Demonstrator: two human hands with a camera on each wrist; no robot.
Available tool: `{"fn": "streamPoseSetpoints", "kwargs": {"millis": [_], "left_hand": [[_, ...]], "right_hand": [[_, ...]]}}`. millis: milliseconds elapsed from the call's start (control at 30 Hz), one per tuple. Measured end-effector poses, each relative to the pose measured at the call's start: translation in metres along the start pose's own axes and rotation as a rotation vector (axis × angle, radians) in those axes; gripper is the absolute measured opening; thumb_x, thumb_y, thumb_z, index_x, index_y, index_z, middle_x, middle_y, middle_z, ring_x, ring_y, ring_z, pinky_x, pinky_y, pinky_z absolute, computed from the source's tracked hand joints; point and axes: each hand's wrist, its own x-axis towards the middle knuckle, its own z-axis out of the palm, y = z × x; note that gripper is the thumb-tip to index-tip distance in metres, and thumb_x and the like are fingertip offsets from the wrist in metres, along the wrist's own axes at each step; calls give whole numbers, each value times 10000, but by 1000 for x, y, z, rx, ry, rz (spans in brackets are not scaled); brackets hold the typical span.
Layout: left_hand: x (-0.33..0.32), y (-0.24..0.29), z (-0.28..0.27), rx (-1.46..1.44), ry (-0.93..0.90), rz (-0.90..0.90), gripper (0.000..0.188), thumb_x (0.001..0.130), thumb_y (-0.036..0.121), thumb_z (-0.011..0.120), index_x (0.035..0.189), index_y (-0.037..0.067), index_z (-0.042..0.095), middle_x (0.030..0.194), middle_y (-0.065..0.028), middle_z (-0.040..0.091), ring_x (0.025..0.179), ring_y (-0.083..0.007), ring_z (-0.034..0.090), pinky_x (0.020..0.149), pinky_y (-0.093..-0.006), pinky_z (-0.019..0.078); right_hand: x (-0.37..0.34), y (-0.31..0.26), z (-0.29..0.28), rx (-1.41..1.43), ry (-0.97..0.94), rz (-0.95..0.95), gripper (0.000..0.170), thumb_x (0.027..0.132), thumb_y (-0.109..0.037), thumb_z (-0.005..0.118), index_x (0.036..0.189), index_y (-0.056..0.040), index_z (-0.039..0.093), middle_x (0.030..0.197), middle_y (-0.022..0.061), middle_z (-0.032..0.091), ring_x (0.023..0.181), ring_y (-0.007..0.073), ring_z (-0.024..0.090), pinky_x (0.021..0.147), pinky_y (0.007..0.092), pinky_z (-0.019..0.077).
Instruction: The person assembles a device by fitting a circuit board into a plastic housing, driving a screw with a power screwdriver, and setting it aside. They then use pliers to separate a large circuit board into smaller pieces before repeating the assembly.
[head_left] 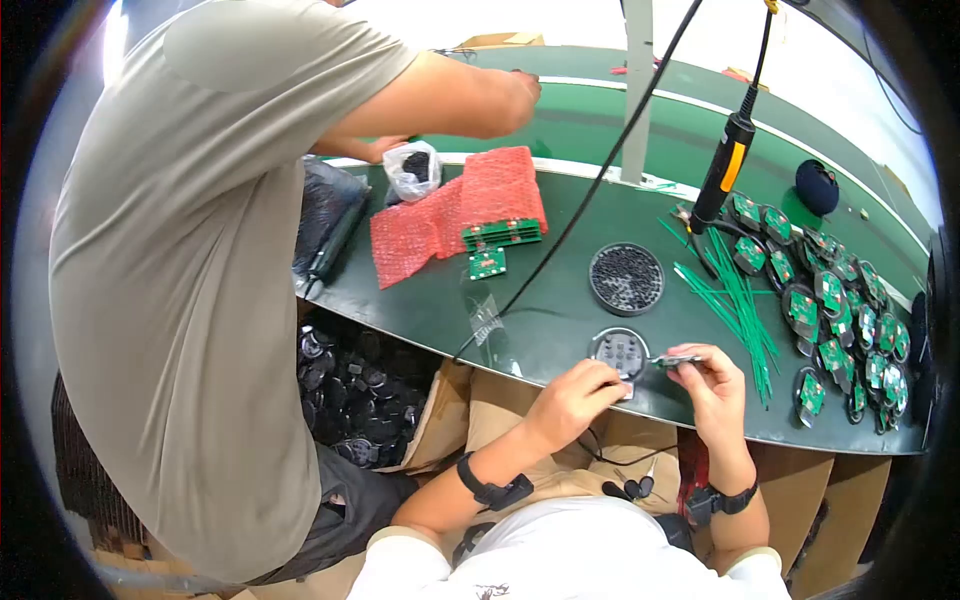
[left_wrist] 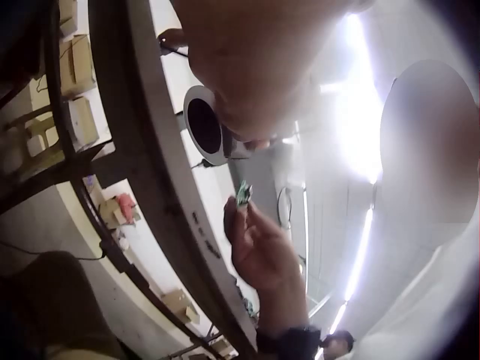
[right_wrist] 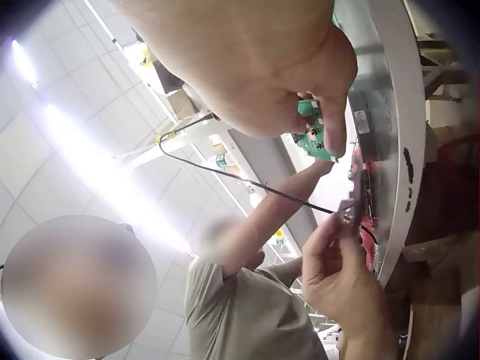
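My left hand (head_left: 572, 405) is at the near table edge and pinches a small grey piece (right_wrist: 349, 211) between thumb and fingers. Just beyond its fingertips lies a round dark casing (head_left: 617, 347) with raised bumps inside. To the right, my right hand (head_left: 718, 392) holds a green circuit board (right_wrist: 319, 133) by its edge, raised beside the casing. In the head view the board appears nearly edge-on. The left wrist view shows the right hand (left_wrist: 262, 251) upright with the board at its fingertips.
A round dish of small black parts (head_left: 627, 278) stands behind the casing. Green wires (head_left: 735, 305) and a heap of boards in round casings (head_left: 830, 300) lie right. A screwdriver (head_left: 725, 170) hangs above. Stacked boards (head_left: 500, 235) sit by red bubble wrap (head_left: 415, 235). Another person (head_left: 200, 250) works left.
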Motion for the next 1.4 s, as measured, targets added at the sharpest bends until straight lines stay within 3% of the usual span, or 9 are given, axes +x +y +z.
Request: {"fn": "streamPoseSetpoints", "kwargs": {"millis": [33,100,167,233,300,433,500,667,1400], "left_hand": [[4,-1,-3,-23,-5,1,272,750,46,795,1012,14,731,990,-99,686,955,-287,671,802,-372,566],[8,3,-9,-148,47,-53,303,765,75,817,1049,17,730,992,-108,703,951,-301,674,832,-367,560],[13,15,-13,-190,123,-248,316,810,84,827,1101,10,728,970,-110,720,903,-265,692,802,-349,571],[22,32,-18,-806,90,-786,359,967,28,705,1318,7,630,1091,-102,733,946,-133,690,741,-283,597],[31,31,-14,-1087,102,-864,397,993,30,681,1376,-4,583,1115,-103,721,946,-135,693,740,-266,595],[34,24,-11,-1078,208,-846,380,994,10,669,1367,-16,604,1146,-97,709,954,-119,687,753,-255,596],[32,22,-17,-945,157,-834,375,992,0,665,1365,-14,623,1156,-94,706,956,-114,682,761,-254,597],[30,22,-14,-970,143,-787,360,1005,27,659,1364,-8,644,1232,-85,706,985,-111,663,775,-265,589],[28,19,-11,-960,138,-769,376,1046,6,569,1420,-6,602,1178,-84,657,957,-115,653,772,-256,599]], "right_hand": [[3,-3,4,-12,18,9,158,974,69,605,1103,34,690,1204,123,668,1087,207,685,946,342,598],[4,-7,3,-277,-38,-313,275,860,163,606,1046,16,746,1233,154,665,1164,271,681,1005,385,566],[4,-13,12,-338,-35,-376,391,751,212,589,1012,-8,779,1252,182,654,1223,317,665,1052,406,539],[4,-9,20,-338,-89,-437,432,724,223,599,1015,-28,798,1313,194,627,1268,342,641,1070,428,538],[6,-5,29,-398,-138,-546,407,731,219,613,997,-25,802,1324,199,619,1265,344,641,1081,450,539],[4,-8,33,-370,-114,-477,438,758,198,616,1095,-31,777,1343,213,602,1281,348,622,1065,425,556],[3,-13,25,-174,-167,-301,457,846,133,615,1283,13,674,1377,189,582,1233,269,639,959,327,586],[6,-7,22,-12,-173,14,416,933,81,678,1342,27,623,1218,103,655,1045,140,674,833,264,588],[5,-3,19,111,-209,51,386,993,18,660,1374,16,599,1197,88,655,1048,133,668,842,271,589]]}}
